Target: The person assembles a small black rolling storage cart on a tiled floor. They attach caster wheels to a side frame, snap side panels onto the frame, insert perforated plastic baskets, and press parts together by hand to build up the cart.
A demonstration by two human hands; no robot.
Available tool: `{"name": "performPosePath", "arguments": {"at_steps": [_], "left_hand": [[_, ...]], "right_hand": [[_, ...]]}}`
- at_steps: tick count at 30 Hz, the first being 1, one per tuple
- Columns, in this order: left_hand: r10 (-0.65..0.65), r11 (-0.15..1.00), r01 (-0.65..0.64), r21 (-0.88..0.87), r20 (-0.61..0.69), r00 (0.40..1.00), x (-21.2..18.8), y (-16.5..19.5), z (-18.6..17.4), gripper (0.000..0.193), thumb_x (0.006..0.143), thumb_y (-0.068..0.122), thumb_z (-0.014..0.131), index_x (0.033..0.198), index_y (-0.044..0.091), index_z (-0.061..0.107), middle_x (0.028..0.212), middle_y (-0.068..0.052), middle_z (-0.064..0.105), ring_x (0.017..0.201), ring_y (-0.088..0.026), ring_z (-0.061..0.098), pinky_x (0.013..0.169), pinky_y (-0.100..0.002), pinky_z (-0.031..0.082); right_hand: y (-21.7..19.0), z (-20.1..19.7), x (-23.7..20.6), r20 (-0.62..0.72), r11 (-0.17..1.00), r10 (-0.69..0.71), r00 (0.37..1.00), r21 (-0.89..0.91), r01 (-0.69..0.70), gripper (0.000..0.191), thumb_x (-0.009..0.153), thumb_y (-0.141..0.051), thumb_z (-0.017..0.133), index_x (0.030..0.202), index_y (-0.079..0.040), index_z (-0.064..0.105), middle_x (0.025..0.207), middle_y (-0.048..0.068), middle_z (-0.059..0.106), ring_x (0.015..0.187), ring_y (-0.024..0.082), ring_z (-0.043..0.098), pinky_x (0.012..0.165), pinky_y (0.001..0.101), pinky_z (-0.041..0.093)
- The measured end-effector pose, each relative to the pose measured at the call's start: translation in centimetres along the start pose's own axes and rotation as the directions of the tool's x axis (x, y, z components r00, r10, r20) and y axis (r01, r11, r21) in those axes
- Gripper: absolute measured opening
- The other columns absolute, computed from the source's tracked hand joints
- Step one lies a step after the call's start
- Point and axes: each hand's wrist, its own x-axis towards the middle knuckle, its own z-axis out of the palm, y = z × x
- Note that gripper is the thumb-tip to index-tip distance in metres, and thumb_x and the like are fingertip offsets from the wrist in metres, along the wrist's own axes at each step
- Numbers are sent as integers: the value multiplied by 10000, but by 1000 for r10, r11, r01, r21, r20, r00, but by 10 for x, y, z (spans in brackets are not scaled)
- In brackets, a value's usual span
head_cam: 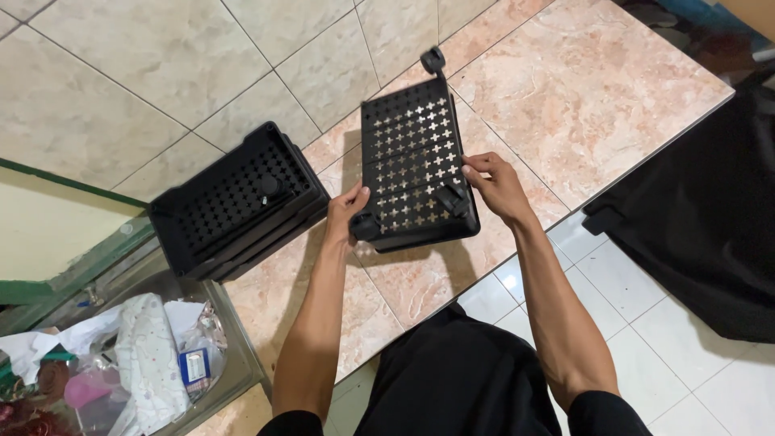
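Gripping a black perforated tray (412,161) at its near corners, a seated person tilts it above a pink marble surface (581,89), its caster wheels showing. The left hand (347,211) has its fingers clenched around one wheel (365,228), while the right hand (494,184) grasps the tray's right edge beside another wheel (454,198). Stacked black trays (234,202) lie just to the left, near a glass-sided bin (234,379).

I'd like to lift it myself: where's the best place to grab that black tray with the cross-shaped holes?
Grip the perforated tray by its two long side rims, one from each side, as the left hand and right hand do; probably avoid the caster wheels jutting from its corners.
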Motion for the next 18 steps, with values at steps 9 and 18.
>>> {"name": "performPosePath", "arguments": {"at_steps": [9,18], "left_hand": [[262,956,-241,169,-112,959,3,-18,1,601,925,-14,707,1487,-58,498,1366,-181,660,1128,-148,646,975,-260,525],[564,538,-331,775,-40,825,-29,10,39,486,883,73,784,1355,18,681,1423,-234,609,1269,-316,635,1054,-395,514]], "right_hand": [[2,11,1,53,985,94,994,140,-100,442,914,-9,704,1351,-6,640,1287,107,575,1236,233,637,1018,334,515],[26,40,4,2,942,213,977,267,-206,430,899,33,720,1316,93,633,1191,160,714,1048,212,704,923,324,592]]}}
